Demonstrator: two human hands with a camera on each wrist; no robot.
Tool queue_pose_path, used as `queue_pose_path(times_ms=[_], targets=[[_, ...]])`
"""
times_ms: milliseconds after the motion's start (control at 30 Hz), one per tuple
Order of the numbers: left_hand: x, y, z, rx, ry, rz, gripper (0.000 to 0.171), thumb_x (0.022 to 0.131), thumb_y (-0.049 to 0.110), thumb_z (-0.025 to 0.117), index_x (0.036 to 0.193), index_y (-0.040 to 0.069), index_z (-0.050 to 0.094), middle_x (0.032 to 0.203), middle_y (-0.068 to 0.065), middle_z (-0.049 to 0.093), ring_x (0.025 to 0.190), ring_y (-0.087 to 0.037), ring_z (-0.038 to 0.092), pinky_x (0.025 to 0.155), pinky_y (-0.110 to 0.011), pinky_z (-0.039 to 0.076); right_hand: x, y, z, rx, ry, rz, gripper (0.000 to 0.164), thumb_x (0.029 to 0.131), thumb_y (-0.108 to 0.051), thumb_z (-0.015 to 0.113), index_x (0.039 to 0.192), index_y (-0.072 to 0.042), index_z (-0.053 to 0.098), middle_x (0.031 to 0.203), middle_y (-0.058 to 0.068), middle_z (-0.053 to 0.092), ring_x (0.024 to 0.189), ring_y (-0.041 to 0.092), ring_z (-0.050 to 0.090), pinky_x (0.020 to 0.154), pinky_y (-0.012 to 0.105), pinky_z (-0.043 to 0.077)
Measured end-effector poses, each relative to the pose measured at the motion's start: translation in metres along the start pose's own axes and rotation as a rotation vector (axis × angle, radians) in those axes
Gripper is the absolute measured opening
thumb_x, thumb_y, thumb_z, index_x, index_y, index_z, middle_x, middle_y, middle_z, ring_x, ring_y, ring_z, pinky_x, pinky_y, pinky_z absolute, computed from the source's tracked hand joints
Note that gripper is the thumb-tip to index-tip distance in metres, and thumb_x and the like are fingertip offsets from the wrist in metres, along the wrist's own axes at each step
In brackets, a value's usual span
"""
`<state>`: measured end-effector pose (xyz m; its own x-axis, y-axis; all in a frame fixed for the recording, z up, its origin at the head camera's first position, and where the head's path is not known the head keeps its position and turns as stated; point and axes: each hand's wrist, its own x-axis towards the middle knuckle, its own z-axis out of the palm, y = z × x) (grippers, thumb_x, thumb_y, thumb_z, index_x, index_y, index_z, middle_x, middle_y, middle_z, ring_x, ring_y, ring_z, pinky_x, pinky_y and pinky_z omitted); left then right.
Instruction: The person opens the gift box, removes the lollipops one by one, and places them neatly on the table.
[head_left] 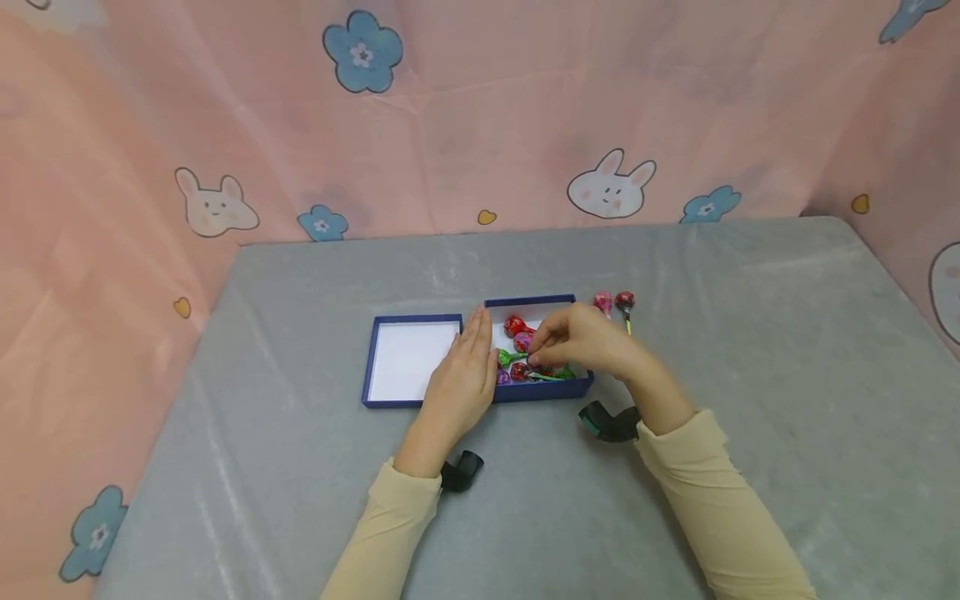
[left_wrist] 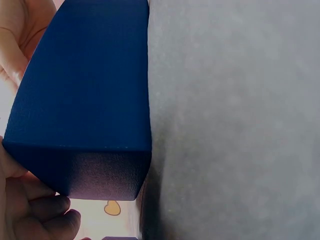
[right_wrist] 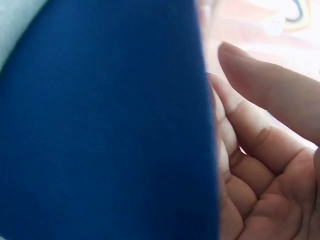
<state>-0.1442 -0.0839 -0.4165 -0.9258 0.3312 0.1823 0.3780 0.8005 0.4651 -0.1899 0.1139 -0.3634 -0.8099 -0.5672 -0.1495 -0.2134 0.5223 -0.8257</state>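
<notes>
Blue box [head_left: 536,395]: sitting upright and open, pale inside showing.
Lollipops inside [head_left: 514,326]: red, green, purple wrappers, all lying jumbled.
Loose lollipops [head_left: 626,300]: a pink and a dark red, lying at the box's two o'clock.
White-lined tray [head_left: 408,362]: resting flat at nine o'clock!

Blue box side [right_wrist: 107,120] fills L & ctr; R hand [right_wrist: 265,150] at R, fingers bent, partly hidden.

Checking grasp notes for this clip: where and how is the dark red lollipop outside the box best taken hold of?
Take the dark red lollipop probably by its stick, near the round head, pinched from above and the right. The thin stick points toward the camera, while the pink lollipop lies close on the left, crowding that side.
</notes>
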Motion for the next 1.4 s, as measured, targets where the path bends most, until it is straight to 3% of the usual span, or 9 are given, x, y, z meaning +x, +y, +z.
queue_pose_path(times_ms=[367,600,833,967,1200,1400], targets=[[0.000,0.000,0.001,0.004,0.008,0.005,0.052,0.102,0.020,0.037,0.146,-0.006,0.024,0.152,-0.017,0.023,0.140,-0.024,0.021,0.111,-0.041,0.023,0.006,-0.002,0.010,-0.242,-0.040,-0.030,0.008,0.077,-0.004,0.073,0.071,-0.006,0.069,0.063,-0.003,0.064,0.054,0.007,0.053,0.051,0.025,0.044],[-0.002,0.000,0.001,0.003,0.021,0.009,0.052,0.102,0.018,0.038,0.145,-0.007,0.025,0.151,-0.018,0.023,0.140,-0.026,0.023,0.111,-0.042,0.024,0.007,-0.003,0.013,-0.356,-0.047,-0.029,0.010,0.075,-0.004,0.075,0.068,-0.007,0.068,0.061,-0.004,0.061,0.054,0.008,0.050,0.052,0.025,0.043],[-0.002,0.000,0.001,0.003,0.030,0.028,0.051,0.101,0.017,0.039,0.145,-0.008,0.026,0.151,-0.019,0.025,0.139,-0.027,0.025,0.111,-0.043,0.025,0.006,-0.004,0.013,-0.476,-0.095,-0.034,0.016,0.073,0.002,0.067,0.062,-0.009,0.064,0.057,-0.005,0.053,0.054,0.010,0.044,0.051,0.024,0.038],[-0.001,0.001,0.003,0.009,0.038,0.040,0.051,0.101,0.016,0.040,0.144,-0.008,0.028,0.150,-0.020,0.027,0.139,-0.026,0.025,0.110,-0.043,0.025,0.005,-0.002,0.010,-0.442,-0.102,-0.062,0.017,0.072,0.003,0.067,0.061,-0.009,0.063,0.056,-0.006,0.052,0.053,0.008,0.043,0.051,0.023,0.038],[-0.001,0.001,0.002,0.013,0.038,0.035,0.051,0.101,0.017,0.040,0.144,-0.008,0.028,0.150,-0.019,0.027,0.139,-0.026,0.026,0.110,-0.043,0.025,0.000,0.005,0.005,-0.203,-0.085,-0.074,0.010,0.076,0.002,0.071,0.069,-0.005,0.069,0.062,-0.002,0.062,0.054,0.008,0.053,0.051,0.024,0.047],[-0.002,0.001,0.002,0.014,0.036,0.033,0.051,0.101,0.017,0.039,0.144,-0.007,0.027,0.151,-0.019,0.026,0.139,-0.026,0.025,0.111,-0.043,0.025,-0.005,0.010,0.004,-0.134,-0.048,-0.146,0.006,0.077,0.003,0.071,0.073,-0.002,0.070,0.066,0.000,0.066,0.056,0.008,0.058,0.053,0.024,0.051]])
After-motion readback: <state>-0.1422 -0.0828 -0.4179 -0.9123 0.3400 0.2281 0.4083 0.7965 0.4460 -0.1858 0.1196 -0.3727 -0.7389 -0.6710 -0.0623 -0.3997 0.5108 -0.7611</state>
